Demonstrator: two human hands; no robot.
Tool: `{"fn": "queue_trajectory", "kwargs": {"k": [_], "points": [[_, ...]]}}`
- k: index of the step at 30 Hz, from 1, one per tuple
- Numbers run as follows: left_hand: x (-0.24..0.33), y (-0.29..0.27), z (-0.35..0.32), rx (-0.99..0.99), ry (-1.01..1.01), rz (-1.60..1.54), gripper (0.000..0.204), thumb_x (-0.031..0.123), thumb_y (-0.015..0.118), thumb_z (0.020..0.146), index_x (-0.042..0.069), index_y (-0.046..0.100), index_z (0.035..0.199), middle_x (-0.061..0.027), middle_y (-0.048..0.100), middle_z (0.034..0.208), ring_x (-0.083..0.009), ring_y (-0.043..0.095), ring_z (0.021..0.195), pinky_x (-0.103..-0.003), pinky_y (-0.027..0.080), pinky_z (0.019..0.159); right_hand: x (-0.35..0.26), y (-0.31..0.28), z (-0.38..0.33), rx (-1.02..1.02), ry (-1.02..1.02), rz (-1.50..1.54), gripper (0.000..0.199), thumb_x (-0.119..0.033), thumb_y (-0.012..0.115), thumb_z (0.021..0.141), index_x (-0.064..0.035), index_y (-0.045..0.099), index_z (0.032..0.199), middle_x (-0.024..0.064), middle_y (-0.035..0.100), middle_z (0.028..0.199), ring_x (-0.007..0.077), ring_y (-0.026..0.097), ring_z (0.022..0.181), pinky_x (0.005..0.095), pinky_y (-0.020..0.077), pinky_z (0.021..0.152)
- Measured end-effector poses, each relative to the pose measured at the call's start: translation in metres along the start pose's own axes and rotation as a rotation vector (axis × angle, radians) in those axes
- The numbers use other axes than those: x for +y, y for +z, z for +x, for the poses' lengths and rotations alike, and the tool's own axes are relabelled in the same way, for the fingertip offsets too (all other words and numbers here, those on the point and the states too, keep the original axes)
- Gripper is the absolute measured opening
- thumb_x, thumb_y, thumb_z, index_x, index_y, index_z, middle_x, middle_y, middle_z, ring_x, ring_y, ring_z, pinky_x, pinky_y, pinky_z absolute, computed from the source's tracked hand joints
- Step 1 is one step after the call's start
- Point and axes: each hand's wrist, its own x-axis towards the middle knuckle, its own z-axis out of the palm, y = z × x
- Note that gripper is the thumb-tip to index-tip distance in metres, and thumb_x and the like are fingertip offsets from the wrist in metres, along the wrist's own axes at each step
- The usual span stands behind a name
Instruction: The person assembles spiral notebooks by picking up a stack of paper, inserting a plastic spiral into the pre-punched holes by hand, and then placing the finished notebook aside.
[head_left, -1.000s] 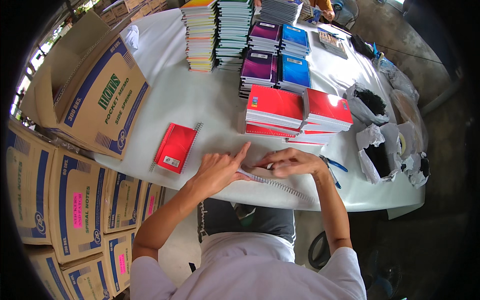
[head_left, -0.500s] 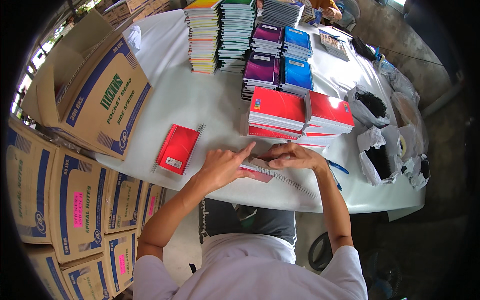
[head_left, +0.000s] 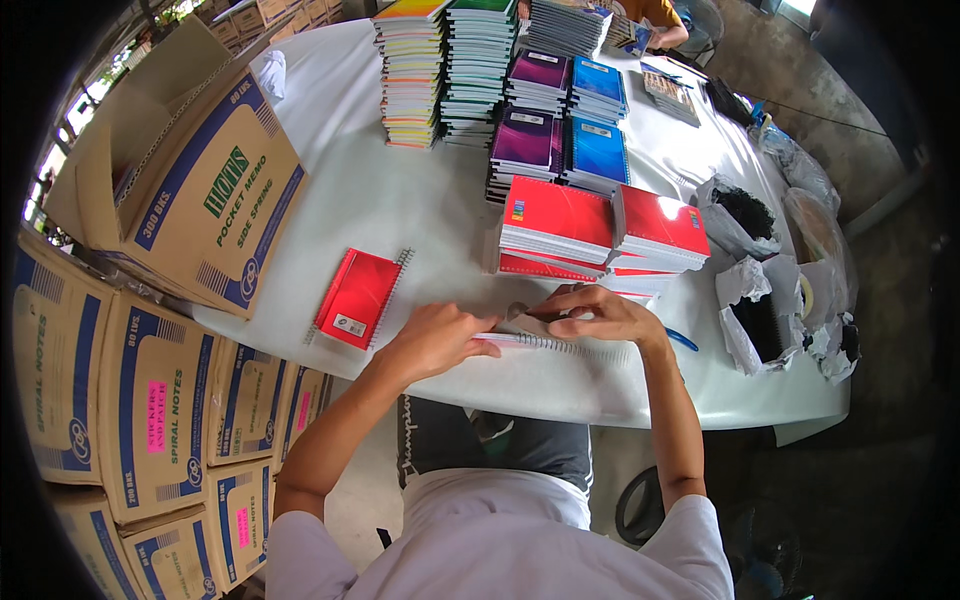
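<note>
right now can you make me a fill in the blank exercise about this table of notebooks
1. Both hands, left hand and right hand, rest on a ____ notebook at the table's near edge.
2. The single notebook lying left of the hands has a ____ cover.
3. The open cardboard box sits at the table's ____ end.
4. The stacks nearest the hands are ____.

Missing words: spiral-bound; red; left; red

The desk point(head_left: 400, 190) was white. A red spiral notebook point(head_left: 358, 297) lay on it; stacked notebooks were red point(head_left: 560, 215), purple point(head_left: 525, 138) and blue point(head_left: 598, 150). Tan cardboard boxes point(head_left: 160, 420) bore blue stripes.
</note>
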Motion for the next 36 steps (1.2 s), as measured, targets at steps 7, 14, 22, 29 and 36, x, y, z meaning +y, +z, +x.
{"fn": "queue_trajectory", "kwargs": {"k": [7, 14, 22, 29, 36], "points": [[0.000, -0.003, -0.011, -0.013, 0.045, -0.027, 0.072, 0.045, 0.071, 0.081, 0.013, 0.048, 0.142, -0.0168, 0.070, 0.090, -0.0370, 0.067, 0.077, -0.045, 0.053, 0.069, -0.004, 0.007, -0.003, -0.117, -0.005, 0.045, 0.054, -0.046, 0.064, 0.090, -0.0033, 0.068, 0.122, 0.0144, 0.065, 0.115, 0.0255, 0.061, 0.105, 0.0354, 0.0468, 0.091], [0.004, -0.002, -0.013, -0.023, -0.030, -0.041, 0.093, 0.053, 0.068, 0.083, 0.014, 0.023, 0.154, -0.0172, 0.070, 0.083, -0.0409, 0.067, 0.077, -0.049, 0.053, 0.070, 0.000, 0.015, 0.007, -0.097, -0.085, 0.051, 0.056, -0.046, 0.063, 0.090, 0.0013, 0.066, 0.120, 0.0163, 0.066, 0.116, 0.0285, 0.062, 0.106, 0.0370, 0.0466, 0.092], [-0.013, 0.019, -0.012, 0.149, 0.116, -0.174, 0.066, 0.042, 0.069, 0.086, 0.016, 0.047, 0.143, -0.0198, 0.068, 0.083, -0.0376, 0.065, 0.070, -0.047, 0.051, 0.066, -0.001, 0.014, 0.000, 0.128, -0.061, -0.300, 0.050, -0.041, 0.069, 0.088, -0.0020, 0.068, 0.119, 0.0196, 0.065, 0.113, 0.0321, 0.063, 0.103, 0.0388, 0.0501, 0.087], [-0.002, 0.001, -0.017, 0.076, 0.084, -0.095, 0.048, 0.041, 0.068, 0.086, 0.021, 0.063, 0.130, -0.0195, 0.064, 0.071, -0.0375, 0.062, 0.063, -0.045, 0.050, 0.062, -0.043, 0.062, -0.015, 0.529, -0.276, -0.719, 0.034, -0.022, 0.081, 0.073, -0.0080, 0.069, 0.102, 0.0064, 0.063, 0.101, 0.0271, 0.059, 0.096, 0.0381, 0.0446, 0.086], [-0.004, 0.004, -0.012, 0.064, 0.063, -0.167, 0.046, 0.039, 0.066, 0.088, 0.019, 0.062, 0.130, -0.0202, 0.066, 0.074, -0.0387, 0.064, 0.068, -0.045, 0.050, 0.064, -0.015, 0.102, 0.000, 0.624, -0.331, -0.856, 0.020, -0.015, 0.071, 0.080, -0.0034, 0.063, 0.094, 0.0081, 0.058, 0.097, 0.0262, 0.056, 0.093, 0.0414, 0.0413, 0.088]]}}
